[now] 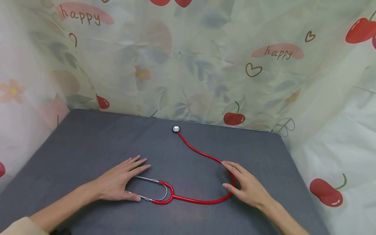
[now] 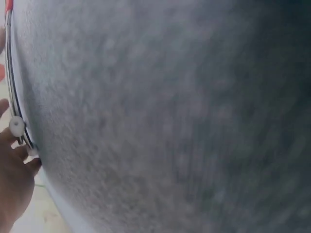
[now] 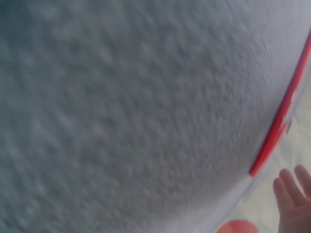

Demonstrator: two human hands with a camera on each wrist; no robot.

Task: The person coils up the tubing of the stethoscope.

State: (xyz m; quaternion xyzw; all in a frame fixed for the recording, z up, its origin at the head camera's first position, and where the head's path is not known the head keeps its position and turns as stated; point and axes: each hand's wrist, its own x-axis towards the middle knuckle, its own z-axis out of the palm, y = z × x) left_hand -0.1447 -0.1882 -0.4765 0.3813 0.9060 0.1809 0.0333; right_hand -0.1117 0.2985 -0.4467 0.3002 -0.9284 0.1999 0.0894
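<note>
on the grey tabletop (image 1: 88,143), a red stethoscope (image 1: 202,201) is laid in a loose loop, partly beneath both hands. the left hand (image 1: 116,184) is placed over the ends of the metal ear tubes (image 1: 147,179), its fingers straight and spread wide; the right hand (image 1: 248,184) is held at the tubing's bend (image 1: 233,181), fingers extended, thumb parted (whether firm contact is made cannot be told). the round chest piece (image 1: 176,129) is seen well beyond the fingers, near the far edge.

A plain cream fabric sleeve (image 1: 24,227) ends partway along the left forearm (image 1: 66,203), near a small black object (image 1: 61,232), mostly cropped; the left grip (image 1: 115,182), right grip (image 1: 247,185) and visible right forearm (image 1: 283,215) are bare.
</note>
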